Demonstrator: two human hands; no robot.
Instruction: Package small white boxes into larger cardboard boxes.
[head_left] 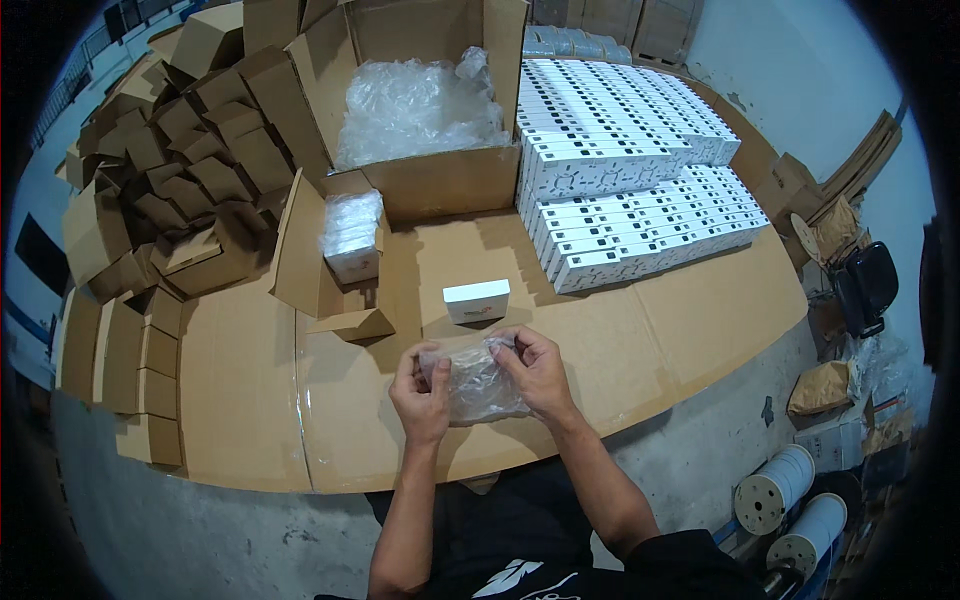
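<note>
Between my hands, close to the table's near edge, is a clear bubble wrap bag. My left hand grips its left side, thumb on top. At its upper right corner, my right hand pinches the plastic. Whether anything lies inside the bag I cannot tell. Just beyond it a small white box stands on the cardboard. Farther left, an open carton holds several bubble-wrapped white boxes along its far end.
A large open carton full of bubble wrap bags stands at the back. Stacked white boxes fill the right rear. Open brown cartons pile up at the left. Cable spools lie on the floor at the right.
</note>
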